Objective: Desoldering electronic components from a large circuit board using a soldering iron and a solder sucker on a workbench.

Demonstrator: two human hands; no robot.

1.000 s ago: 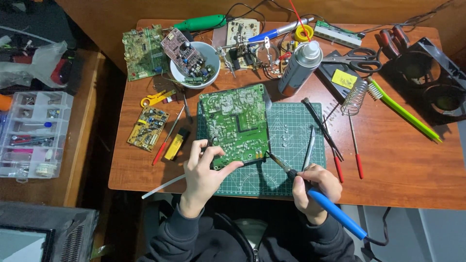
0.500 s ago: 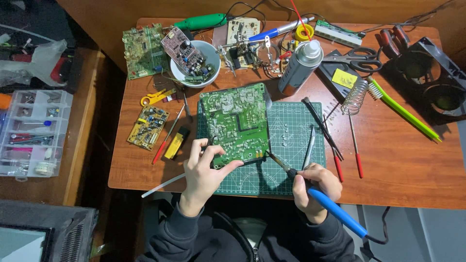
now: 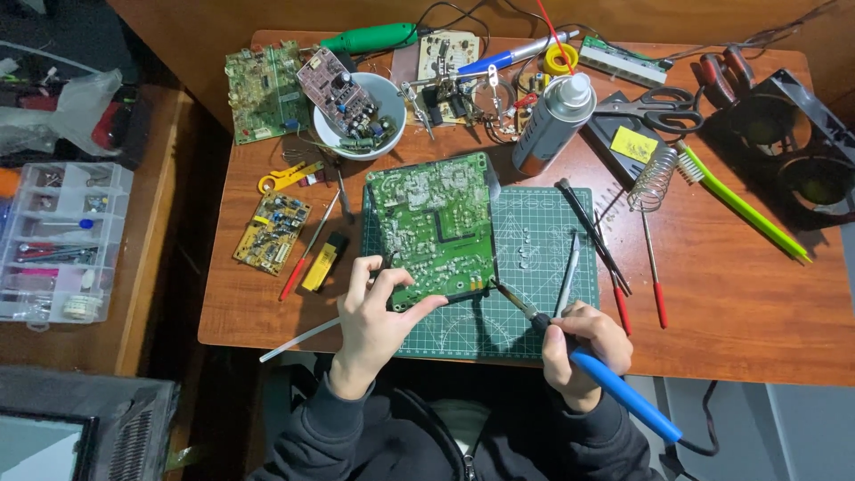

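My left hand (image 3: 372, 313) pinching the green circuit board (image 3: 435, 227) near the table's front edge, right hand (image 3: 583, 349) fisted around the blue soldering iron (image 3: 595, 372).

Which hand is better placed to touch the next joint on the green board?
Right. The right hand holds the soldering iron, tip at the green circuit board edge; the left hand steadies the board.

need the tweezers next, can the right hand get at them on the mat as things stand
Probably yes. The tweezers lie bare on the green cutting mat, just beyond the right hand, nothing between. But that hand holds the soldering iron, so it is occupied.
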